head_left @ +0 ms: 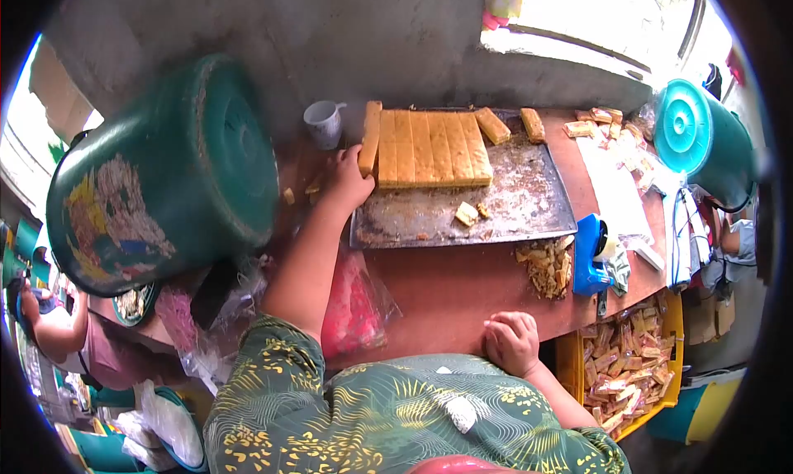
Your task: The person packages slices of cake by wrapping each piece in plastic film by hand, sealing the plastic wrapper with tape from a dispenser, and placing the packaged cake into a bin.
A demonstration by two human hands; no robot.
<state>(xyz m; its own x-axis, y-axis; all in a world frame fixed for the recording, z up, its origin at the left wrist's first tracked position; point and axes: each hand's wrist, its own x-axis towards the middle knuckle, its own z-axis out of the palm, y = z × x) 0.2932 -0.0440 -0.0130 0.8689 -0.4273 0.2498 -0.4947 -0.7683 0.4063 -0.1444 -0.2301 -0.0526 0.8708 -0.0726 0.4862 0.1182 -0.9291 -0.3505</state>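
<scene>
A block of golden-brown cake cut into long strips (434, 148) lies on a worn metal baking tray (396, 222). One cake strip (372, 135) sits at the block's left side, over the tray's edge. My left hand (351, 181) grips the near end of that strip, its fingers partly hidden. My right hand (512, 342) rests at the table's front edge with its fingers curled in and nothing visible in them. Two shorter cake pieces (493, 125) (533, 125) lie at the tray's far right. A broken cake piece (467, 215) sits near the tray's front.
A large green bucket (149, 185) lies tilted at left, beside a white mug (324, 127). At right are a blue tape dispenser (588, 255), cake scraps (545, 267), wrapped pieces (632, 148) and a yellow crate (677, 342) of wrapped pieces. Another person (70, 325) is at far left.
</scene>
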